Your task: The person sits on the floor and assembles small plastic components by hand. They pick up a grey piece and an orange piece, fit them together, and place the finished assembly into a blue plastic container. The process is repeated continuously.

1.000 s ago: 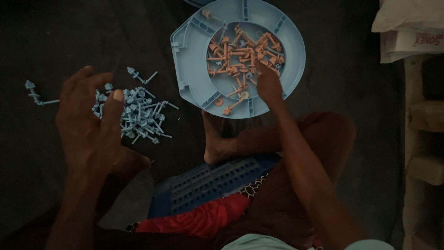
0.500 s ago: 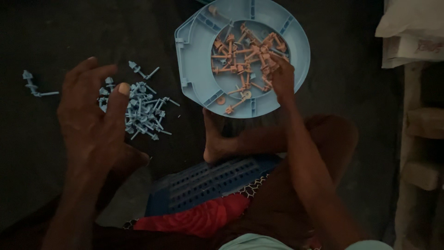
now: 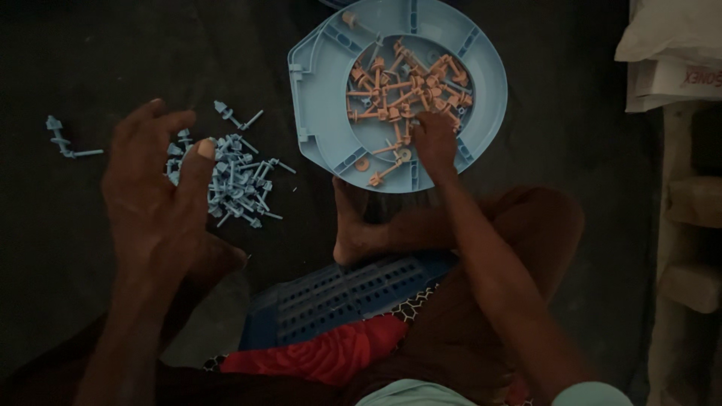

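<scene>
Orange plastic pegs (image 3: 402, 90), round blue tray (image 3: 489, 113)

The right hand (image 3: 434, 141) covers part of the orange pegs (image 3: 402, 86), and its fingertips are lost among them, so any grip cannot be told. The left hand (image 3: 154, 199) hides the near edge of the blue pegs (image 3: 237, 180); its palm faces away. The round blue tray (image 3: 316, 113) is cut off by the top edge. The white bags (image 3: 669, 45) run off the right side. Dim light swallows the dark floor (image 3: 90, 60).
</scene>
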